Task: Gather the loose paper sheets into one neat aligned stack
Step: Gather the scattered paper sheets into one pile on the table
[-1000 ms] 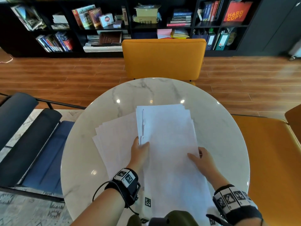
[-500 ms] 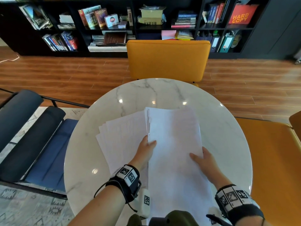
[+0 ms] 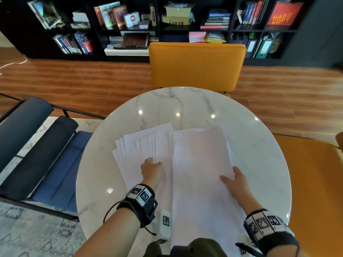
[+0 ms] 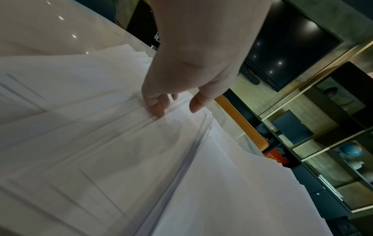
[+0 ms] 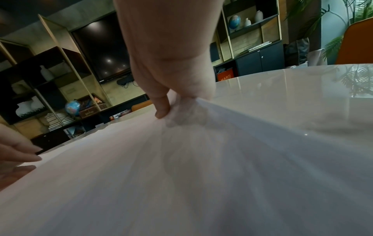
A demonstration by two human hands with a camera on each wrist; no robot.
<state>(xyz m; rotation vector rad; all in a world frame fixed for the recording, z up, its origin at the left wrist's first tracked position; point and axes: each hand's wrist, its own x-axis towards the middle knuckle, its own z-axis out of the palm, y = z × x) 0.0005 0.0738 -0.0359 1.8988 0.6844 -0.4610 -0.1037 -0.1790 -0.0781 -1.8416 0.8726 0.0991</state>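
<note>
Since the earlier frame, your left hand (image 3: pixel 151 168) has left the near edge of the stack (image 3: pixel 201 173) and moved leftward onto the fanned sheets (image 3: pixel 144 145). Two groups of white paper lie on the round, glossy, grey-veined marble desk (image 3: pixel 259 145): a thick, roughly squared stack on the right and a fan of thin sheets on the left, its staggered edges showing about ten leaves; the exact count cannot be told. The stack overlaps the fan's right side. Your left fingers (image 4: pixel 155 105) are bent, tips pressing the fan, gripping nothing. Your right hand (image 3: pixel 234 180) pinches the stack's right edge, thumb (image 5: pixel 161 107) on top, other fingers beneath. Two yellow upholstered chairs and one dark blue padded chair stand round the desk. Each wrist carries one black band with square printed markers.
</note>
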